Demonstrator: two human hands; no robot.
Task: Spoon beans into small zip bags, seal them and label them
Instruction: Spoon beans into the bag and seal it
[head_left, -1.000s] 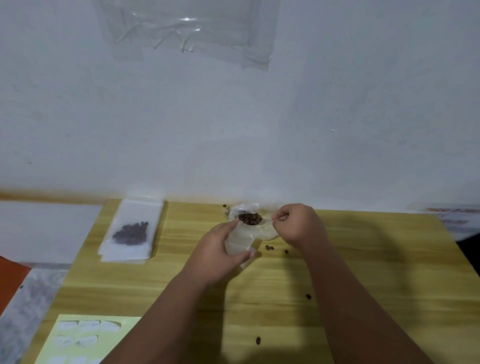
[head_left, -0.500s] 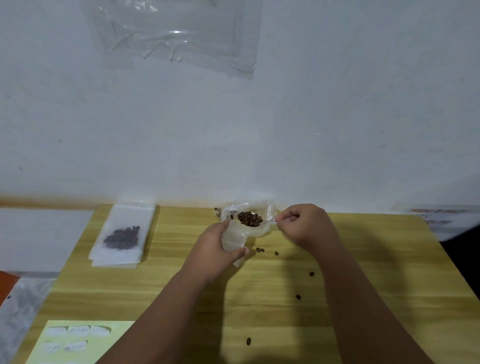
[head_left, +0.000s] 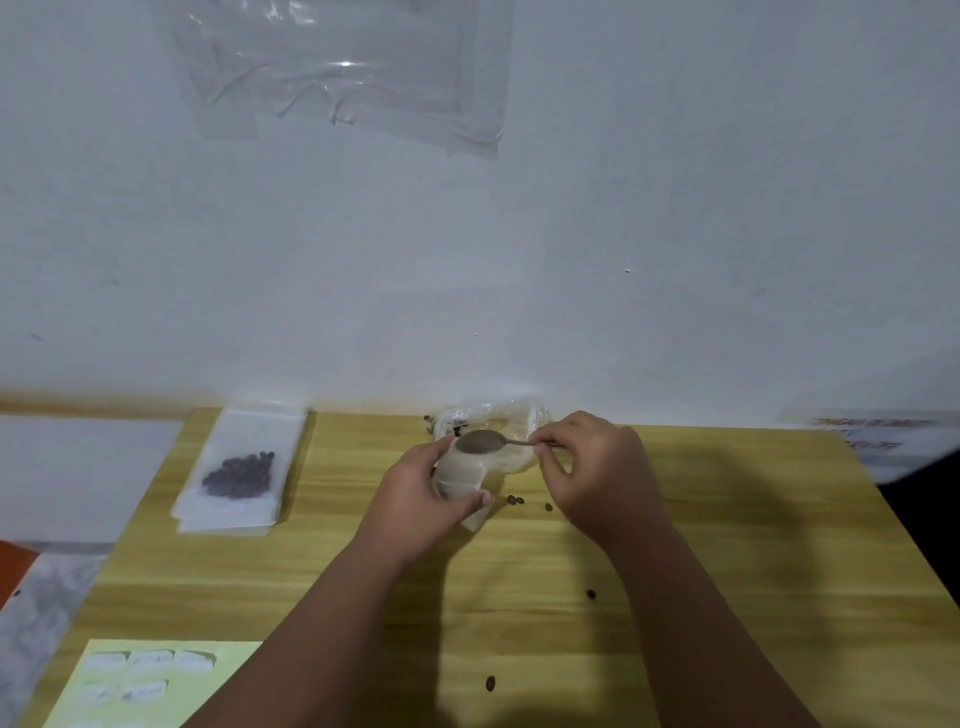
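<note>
My left hand (head_left: 415, 493) grips a small translucent zip bag (head_left: 460, 475) upright on the wooden table (head_left: 727, 545). My right hand (head_left: 592, 467) pinches the handle of a small spoon (head_left: 480, 441), whose bowl hangs over the bag's mouth with no beans showing on it. Behind the spoon lies a clear plastic bag of beans (head_left: 493, 421) at the table's back edge. On the left, a filled zip bag of dark beans (head_left: 239, 470) lies on a stack of bags. A yellow sheet of white labels (head_left: 140, 680) sits at the front left.
Loose beans (head_left: 515, 500) are scattered on the table near my hands and toward the front (head_left: 490, 683). A white wall rises right behind the table, with a clear plastic sheet (head_left: 337, 67) stuck on it. Papers (head_left: 872, 431) lie at the far right.
The spoon held a heap of beans above the small bag in the earlier frames; now its bowl shows none. Both hands stay in about the same place.
</note>
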